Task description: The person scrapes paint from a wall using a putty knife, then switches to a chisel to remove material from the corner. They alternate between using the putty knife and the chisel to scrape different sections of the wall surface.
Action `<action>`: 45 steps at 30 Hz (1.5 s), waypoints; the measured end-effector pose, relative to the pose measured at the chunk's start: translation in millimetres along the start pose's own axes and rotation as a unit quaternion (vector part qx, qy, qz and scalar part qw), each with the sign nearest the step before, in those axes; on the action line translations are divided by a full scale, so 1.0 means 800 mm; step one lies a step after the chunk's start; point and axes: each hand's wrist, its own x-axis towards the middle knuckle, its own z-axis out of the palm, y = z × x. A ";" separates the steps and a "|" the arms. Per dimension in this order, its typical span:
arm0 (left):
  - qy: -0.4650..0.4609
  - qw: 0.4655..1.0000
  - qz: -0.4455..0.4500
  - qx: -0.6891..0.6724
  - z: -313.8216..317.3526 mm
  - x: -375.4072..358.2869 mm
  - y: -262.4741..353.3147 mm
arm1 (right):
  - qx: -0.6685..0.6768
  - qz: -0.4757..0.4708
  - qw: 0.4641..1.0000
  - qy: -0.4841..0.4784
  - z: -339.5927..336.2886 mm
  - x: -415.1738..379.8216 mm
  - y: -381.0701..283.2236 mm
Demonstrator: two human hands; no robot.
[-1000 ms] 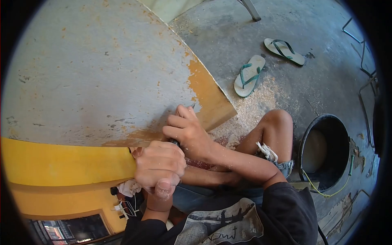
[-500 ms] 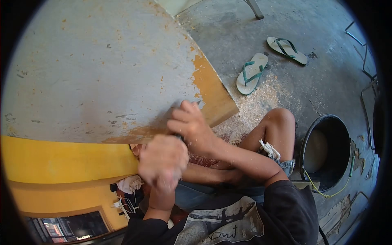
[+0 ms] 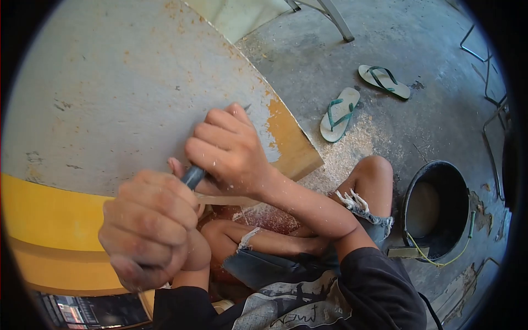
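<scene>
A dark-handled tool with a pointed metal tip (image 3: 193, 176) runs between my two hands, over a large wooden panel (image 3: 126, 110). My left hand (image 3: 151, 228) is a closed fist around the rear end of the handle. Further forward, my right hand (image 3: 228, 146) wraps the tool, and the narrow tip pokes out past its index finger. Its middle length is hidden by my fingers. Worn grey paint covers most of the panel. Bare orange-brown wood (image 3: 294, 146) shows along the corner nearest my right forearm.
Pale shavings (image 3: 360, 135) litter the concrete floor beside the panel. Two flip-flops (image 3: 340, 115) lie there. A black bucket (image 3: 437, 212) with a yellow cord stands at right. Metal legs (image 3: 335, 22) stand at the top. My bent knees flank the panel's near corner.
Both hands, still on the tool, have moved left, away from the bare corner. My left hand has come lower and nearer the camera, while my right hand has shifted up the panel.
</scene>
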 end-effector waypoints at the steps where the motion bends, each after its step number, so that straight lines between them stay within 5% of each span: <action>1: 0.009 1.000 -0.012 -0.016 -0.001 0.005 -0.003 | -0.009 0.003 1.000 0.006 0.001 0.003 0.005; 13: 0.009 0.998 -0.041 -0.036 0.016 0.006 -0.023 | -0.054 0.021 0.989 0.135 0.001 -0.007 0.024; 31: -0.015 0.999 0.008 -0.049 0.031 0.007 0.005 | 0.006 0.005 0.995 0.097 -0.018 0.010 -0.015; 33: 0.031 0.949 -0.039 0.313 0.034 -0.007 -0.003 | -0.027 0.029 0.995 0.087 -0.020 -0.010 0.011; 34: 0.035 0.947 -0.038 0.317 0.037 -0.008 -0.006 | -0.062 0.049 0.994 0.074 -0.019 -0.022 0.023; 36: 0.009 0.999 -0.022 -0.031 0.041 0.003 -0.028 | -0.064 0.059 0.993 0.075 -0.024 -0.013 0.018; 45: 0.027 0.998 -0.024 -0.051 0.051 0.001 -0.010 | -0.025 0.049 0.994 0.091 -0.019 -0.015 0.003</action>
